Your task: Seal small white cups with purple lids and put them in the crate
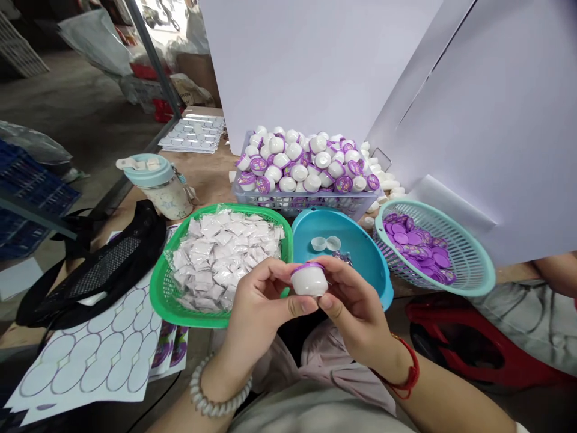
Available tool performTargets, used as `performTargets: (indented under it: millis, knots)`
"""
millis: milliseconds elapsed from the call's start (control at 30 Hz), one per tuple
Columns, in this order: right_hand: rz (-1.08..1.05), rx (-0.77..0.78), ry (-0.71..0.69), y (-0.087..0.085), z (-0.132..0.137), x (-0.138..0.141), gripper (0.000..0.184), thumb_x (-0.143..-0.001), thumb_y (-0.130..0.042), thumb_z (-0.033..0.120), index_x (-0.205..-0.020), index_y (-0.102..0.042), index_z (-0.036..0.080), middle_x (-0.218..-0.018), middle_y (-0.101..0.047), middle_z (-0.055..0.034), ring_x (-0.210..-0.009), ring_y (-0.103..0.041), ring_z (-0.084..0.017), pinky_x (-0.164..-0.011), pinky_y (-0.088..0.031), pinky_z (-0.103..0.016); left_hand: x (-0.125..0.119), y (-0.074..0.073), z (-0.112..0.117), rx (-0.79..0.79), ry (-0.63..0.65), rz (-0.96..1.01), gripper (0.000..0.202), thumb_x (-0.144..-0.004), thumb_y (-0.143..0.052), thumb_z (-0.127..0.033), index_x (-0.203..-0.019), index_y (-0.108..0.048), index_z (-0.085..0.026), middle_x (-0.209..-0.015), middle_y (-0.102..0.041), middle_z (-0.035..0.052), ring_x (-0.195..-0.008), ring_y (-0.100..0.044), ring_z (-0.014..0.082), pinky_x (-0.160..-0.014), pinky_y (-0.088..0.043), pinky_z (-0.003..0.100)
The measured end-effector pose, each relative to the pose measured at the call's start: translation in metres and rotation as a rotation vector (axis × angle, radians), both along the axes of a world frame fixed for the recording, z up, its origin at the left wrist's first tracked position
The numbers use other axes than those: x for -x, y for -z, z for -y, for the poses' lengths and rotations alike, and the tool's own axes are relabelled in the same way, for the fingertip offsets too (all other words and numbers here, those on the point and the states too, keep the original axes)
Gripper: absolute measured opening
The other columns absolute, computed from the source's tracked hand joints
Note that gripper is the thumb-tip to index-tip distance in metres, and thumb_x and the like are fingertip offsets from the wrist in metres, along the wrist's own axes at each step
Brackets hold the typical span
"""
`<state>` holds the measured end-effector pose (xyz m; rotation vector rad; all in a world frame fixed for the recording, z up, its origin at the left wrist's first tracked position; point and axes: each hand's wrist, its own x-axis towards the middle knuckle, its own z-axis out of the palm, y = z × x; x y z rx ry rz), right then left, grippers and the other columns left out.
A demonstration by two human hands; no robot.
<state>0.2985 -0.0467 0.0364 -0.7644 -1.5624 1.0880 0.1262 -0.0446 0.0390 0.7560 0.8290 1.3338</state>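
Between my two hands is a small white tub with a purple lid (309, 281), tilted so that its lid faces away from me. The thumb of my left hand (265, 294) presses on the tub's near side, its fingers at the lid. My right hand (356, 300) grips the other side in the same way, thumb at the base. Just beyond lies a blue basin (360, 276) with two small clear cups (325, 243) and some dark printed packets (342, 258). To the left, a green basket (157, 300) holds many small white sachets (220, 246).
A clear crate (306, 201) heaped with lidded tubs stands behind the basin. At right, a teal basket (473, 264) holds purple lids (419, 246). Leftward are a tumbler (157, 186), a black mesh bag (108, 270) and sticker sheets (99, 355). Another person's arm (556, 273) shows far right.
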Motion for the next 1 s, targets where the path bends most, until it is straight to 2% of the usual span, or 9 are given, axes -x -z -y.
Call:
performTargets:
  millis: [167,333,500,667,833,1000]
  knots:
    - [0.054,-0.018,0.012,-0.002,-0.001,0.004,0.039,-0.108,-0.059,0.03,-0.147,-0.06,0.033,-0.126,-0.076,-0.008,-0.111,-0.076,-0.021,-0.093,-0.066,-0.028,0.005,-0.003,-0.004,0.034,0.014,0.026,0.024,-0.067,-0.101,-0.038,-0.083,-0.088,-0.026,-0.08,-0.079,-0.0003,-0.079,-0.071,0.0114,-0.073,-0.057,0.018]
    - [0.123,-0.047,0.054,-0.002,0.001,0.01,0.041,-0.11,-0.054,0.031,-0.151,-0.056,0.036,-0.136,-0.071,-0.006,-0.123,-0.071,-0.02,-0.106,-0.06,-0.028,0.0,-0.004,-0.004,0.157,-0.015,0.166,0.026,-0.059,-0.105,-0.037,-0.071,-0.085,-0.025,-0.076,-0.079,-0.0023,-0.074,-0.069,0.009,-0.072,-0.055,0.016]
    - [0.025,-0.03,0.025,0.001,0.003,0.018,0.036,-0.111,-0.054,0.034,-0.147,-0.058,0.038,-0.132,-0.072,-0.0049,-0.116,-0.072,-0.019,-0.097,-0.062,-0.024,-0.006,-0.003,-0.002,0.195,-0.062,0.207,0.032,-0.055,-0.107,-0.038,-0.07,-0.082,-0.022,-0.075,-0.079,-0.0026,-0.075,-0.069,0.0083,-0.074,-0.054,0.015]
    - [-0.027,0.074,0.041,0.004,0.004,0.019,0.035,-0.11,-0.057,0.035,-0.145,-0.062,0.037,-0.132,-0.073,-0.0049,-0.114,-0.072,-0.019,-0.099,-0.06,-0.026,-0.008,-0.005,0.002,0.189,-0.089,0.225,0.034,-0.058,-0.106,-0.037,-0.072,-0.08,-0.02,-0.072,-0.076,-0.0039,-0.071,-0.067,0.0071,-0.07,-0.053,0.014]
    - [0.029,0.064,0.016,-0.001,0.0,0.017,0.041,-0.109,-0.06,0.039,-0.149,-0.061,0.039,-0.139,-0.071,-0.0032,-0.123,-0.068,-0.019,-0.104,-0.056,-0.026,-0.013,-0.003,0.006,0.157,-0.132,0.242,0.034,-0.065,-0.102,-0.04,-0.077,-0.079,-0.019,-0.073,-0.075,-0.0035,-0.068,-0.064,0.0069,-0.067,-0.053,0.014]
    - [0.036,-0.01,-0.038,-0.006,-0.005,0.018,0.031,-0.108,-0.06,0.04,-0.138,-0.069,0.038,-0.117,-0.075,-0.0026,-0.102,-0.07,-0.017,-0.09,-0.057,-0.026,-0.013,-0.008,0.009,0.177,-0.121,0.279,0.034,-0.067,-0.102,-0.039,-0.078,-0.078,-0.017,-0.07,-0.072,-0.004,-0.065,-0.063,0.0058,-0.065,-0.053,0.013]
